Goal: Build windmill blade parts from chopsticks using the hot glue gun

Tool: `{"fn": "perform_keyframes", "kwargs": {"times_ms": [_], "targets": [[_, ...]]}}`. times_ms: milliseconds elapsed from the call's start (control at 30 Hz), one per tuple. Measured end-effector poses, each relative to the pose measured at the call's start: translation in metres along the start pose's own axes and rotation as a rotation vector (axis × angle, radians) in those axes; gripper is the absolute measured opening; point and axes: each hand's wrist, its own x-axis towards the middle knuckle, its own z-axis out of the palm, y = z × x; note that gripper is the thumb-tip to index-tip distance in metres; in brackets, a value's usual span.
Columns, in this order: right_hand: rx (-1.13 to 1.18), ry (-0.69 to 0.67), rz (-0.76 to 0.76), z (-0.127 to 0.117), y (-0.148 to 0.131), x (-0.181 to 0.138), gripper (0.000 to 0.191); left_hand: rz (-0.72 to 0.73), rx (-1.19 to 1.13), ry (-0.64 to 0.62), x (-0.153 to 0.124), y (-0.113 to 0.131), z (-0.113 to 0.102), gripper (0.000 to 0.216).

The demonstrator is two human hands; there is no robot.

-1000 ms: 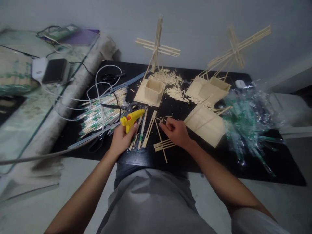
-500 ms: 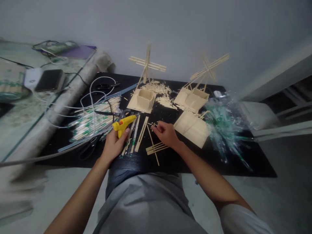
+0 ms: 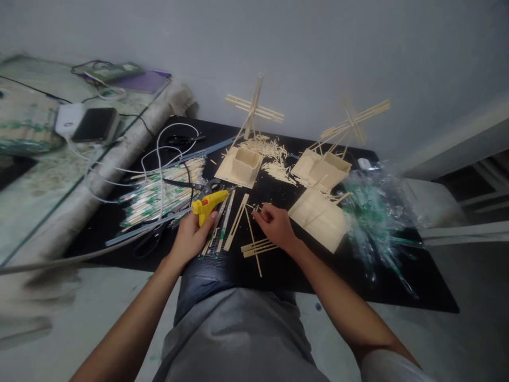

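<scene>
A yellow hot glue gun (image 3: 207,206) is gripped in my left hand (image 3: 193,234), its nozzle pointing right and away from me. My right hand (image 3: 275,225) is closed, thumb against the curled fingers, just above the black table top; whatever lies in the pinch is too small to name. Tiny wooden bits lie by its fingertips. Below this hand is a cross-shaped lattice of thin sticks (image 3: 257,248). Between both hands lie joined wooden sticks (image 3: 236,223) and narrow wrapped strips (image 3: 225,225).
Two stick-built windmill models (image 3: 245,165) (image 3: 328,168) stand at the back, with a pile of cut sticks (image 3: 274,159) between them. A flat wooden board (image 3: 320,218) lies right, beside crumpled plastic wrappers (image 3: 369,212). Packaged sticks (image 3: 163,193), scissors (image 3: 149,240) and a white cable (image 3: 158,143) are at left.
The whole scene has shifted a little right and down as my head turned. My left hand keeps its hold on the glue gun, and my right hand stays closed near the stick lattice.
</scene>
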Motion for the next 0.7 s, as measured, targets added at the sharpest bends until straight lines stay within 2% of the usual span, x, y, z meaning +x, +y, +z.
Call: {"fn": "perform_keyframes", "kwargs": {"times_ms": [433,700], "targets": [[0.048,-0.008,0.051,0.0002,0.0025,0.0030,0.043,-0.042,0.022,-0.010,-0.0026,-0.0053,-0.0025,0.044],[0.078,-0.020,0.054,0.0019,0.0025,0.0027,0.041,-0.059,0.003,-0.023,-0.0020,0.0045,-0.0041,0.045]]}}
